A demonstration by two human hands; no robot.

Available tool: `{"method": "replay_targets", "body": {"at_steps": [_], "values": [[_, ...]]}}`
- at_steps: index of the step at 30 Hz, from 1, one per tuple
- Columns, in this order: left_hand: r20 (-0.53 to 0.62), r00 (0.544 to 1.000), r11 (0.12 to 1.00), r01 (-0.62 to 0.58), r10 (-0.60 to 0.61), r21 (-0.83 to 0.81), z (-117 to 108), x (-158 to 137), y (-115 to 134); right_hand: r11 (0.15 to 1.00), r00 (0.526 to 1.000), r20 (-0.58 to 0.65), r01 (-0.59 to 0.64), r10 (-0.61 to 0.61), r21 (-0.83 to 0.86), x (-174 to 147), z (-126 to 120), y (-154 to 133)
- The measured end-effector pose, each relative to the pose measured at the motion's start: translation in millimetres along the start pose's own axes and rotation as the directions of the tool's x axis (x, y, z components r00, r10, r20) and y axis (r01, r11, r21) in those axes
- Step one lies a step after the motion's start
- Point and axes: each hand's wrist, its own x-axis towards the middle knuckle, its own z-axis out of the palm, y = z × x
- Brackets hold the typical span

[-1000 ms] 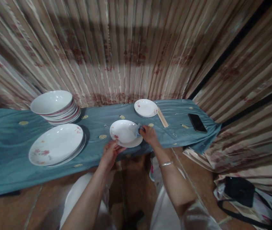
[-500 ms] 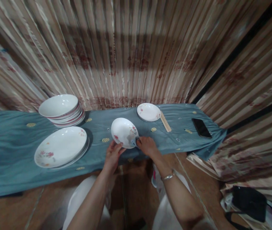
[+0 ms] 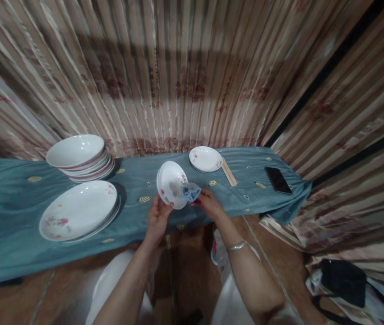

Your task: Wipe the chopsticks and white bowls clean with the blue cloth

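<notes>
White floral dish (image 3: 170, 184) is at center, tilted, over the near part of the teal-draped tabletop (image 3: 9, 203); can't tell if its base touches the fabric. Clock positions run from this dish, 12 being away from the wearer. Left hand (image 3: 158, 217) at 7 pinches the rim, thumb on top, other fingers partly hidden. Right hand (image 3: 209, 203) at 4 pinches a crumpled light-blue cloth (image 3: 191, 192), which touches the dish's 4 o'clock side. Silver bracelet (image 3: 238, 246) on right wrist.

Small floral plates (image 3: 206, 158), stacked, at 2, near the dish. Wooden chopsticks (image 3: 229, 172) just short of 3, right beside those plates. Black phone (image 3: 278, 180) at 3, lying flat, well apart from the chopsticks. White bowls (image 3: 76, 151), stacked, between 9 and 10, red bands on the sides. Large floral plates (image 3: 83, 207), stacked, between 8 and 9, just nearer the wearer than the bowls.

Pleated curtain (image 3: 171, 81) fills 12. Black bag (image 3: 343, 280) at 4, beyond the tabletop's end. Brown tiled floor (image 3: 281, 241) below.
</notes>
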Motion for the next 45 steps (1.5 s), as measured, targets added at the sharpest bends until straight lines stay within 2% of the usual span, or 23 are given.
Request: {"method": "replay_targets", "body": {"at_steps": [4,8,11,14,17,21,24,27,29,31,33,34,36,38,41,43,45], "values": [[0.028,0.994,0.988,-0.11,0.108,0.111,1,-1,-1,0.973,0.999,0.008,-0.036,0.035,0.229,4,11,1],[0.119,0.972,0.941,-0.229,0.205,0.251,-2,0,-5,0.937,0.999,0.039,-0.024,0.011,0.35,7,23,1],[0.194,0.942,0.846,-0.333,0.275,0.417,-6,2,-12,0.885,0.998,0.058,-0.027,0.0,0.464,8,28,-2],[0.295,0.894,0.697,-0.447,0.336,0.561,-11,3,-19,0.835,0.997,0.075,-0.026,-0.018,0.549,6,25,-10],[0.424,0.815,0.525,-0.58,0.395,0.624,-13,2,-24,0.84,0.999,0.033,0.001,-0.022,0.542,0,14,-20],[0.596,0.689,0.319,-0.722,0.412,0.613,-10,-3,-29,0.856,0.998,-0.041,0.054,-0.039,0.514,-11,-5,-27],[0.657,0.655,0.271,-0.754,0.374,0.598,-6,-7,-30,0.866,0.986,-0.157,0.128,-0.059,0.484,-17,-17,-25],[0.668,0.665,0.313,-0.747,0.333,0.587,-3,-9,-30,0.874,0.963,-0.266,0.157,-0.033,0.459,-21,-24,-18],[0.624,0.709,0.403,-0.703,0.33,0.586,-3,-8,-30,0.871,0.959,-0.282,0.153,-0.018,0.466,-21,-27,-12],[0.493,0.805,0.558,-0.587,0.328,0.586,-2,-7,-31,0.87,0.963,-0.268,0.147,-0.018,0.47,-20,-29,-6],[0.285,0.919,0.76,-0.387,0.273,0.522,-2,-6,-33,0.866,0.965,-0.261,0.156,-0.03,0.475,-18,-31,-2],[0.175,0.961,0.854,-0.271,0.214,0.444,-2,-6,-33,0.858,0.963,-0.266,0.167,-0.036,0.486,-16,-32,-1],[0.006,0.999,0.975,-0.053,0.053,0.217,-3,-5,-32,0.83,0.956,-0.291,0.19,-0.036,0.524,-15,-33,1],[-0.051,0.992,0.993,0.114,-0.116,-0.034,-5,-4,-26,0.801,0.955,-0.297,0.192,-0.018,0.567,-13,-34,2],[0.035,0.945,0.896,0.32,-0.325,-0.309,-8,0,-11,0.794,0.964,-0.266,0.176,-0.019,0.582,-11,-35,7],[0.042,0.917,0.833,0.379,-0.396,-0.403,-8,4,1,0.83,0.967,-0.25,0.183,-0.054,0.527,-9,-36,12],[-0.019,0.907,0.805,0.364,-0.421,-0.468,-5,6,13,0.873,0.969,-0.233,0.186,-0.086,0.451,-5,-35,18]]}}
